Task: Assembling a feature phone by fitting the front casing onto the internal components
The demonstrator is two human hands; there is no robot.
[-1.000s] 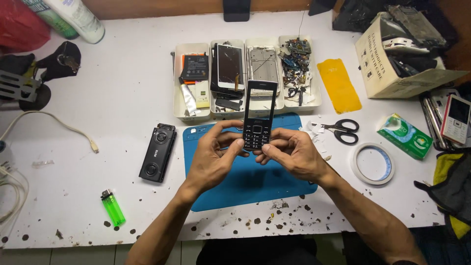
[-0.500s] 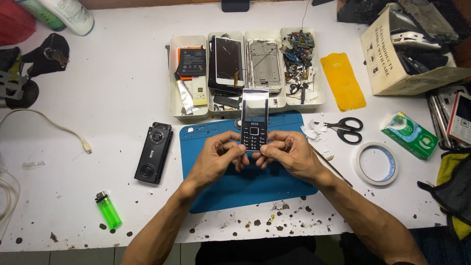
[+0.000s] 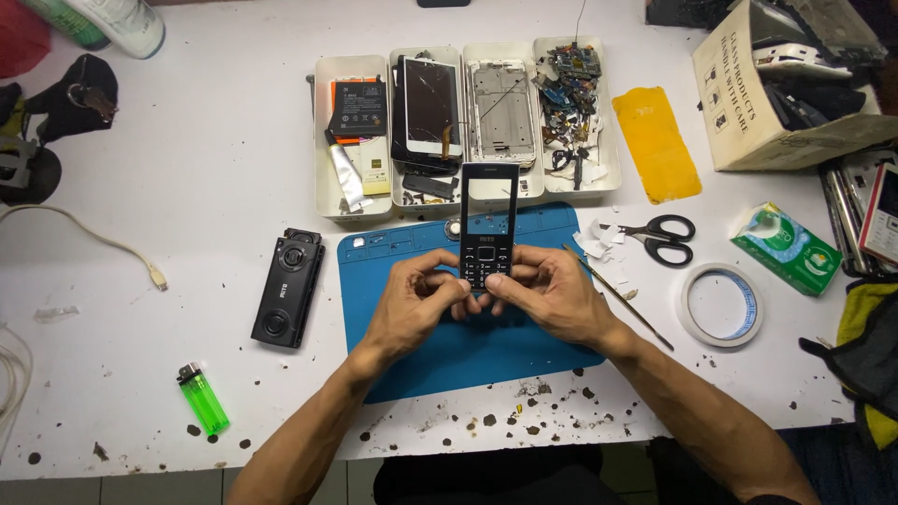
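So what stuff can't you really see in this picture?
- Head view: the lower end of the black keypad phone is covered by the left hand and right hand.
- The cardboard box is cut off by the top edge.
- The white bottle is cut off by the top edge.
- The small parts in the white tray are too tiny to tell apart.

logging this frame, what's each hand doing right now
Left hand: closed on the lower end of the black keypad phone.
Right hand: closed on the same phone from the other side.
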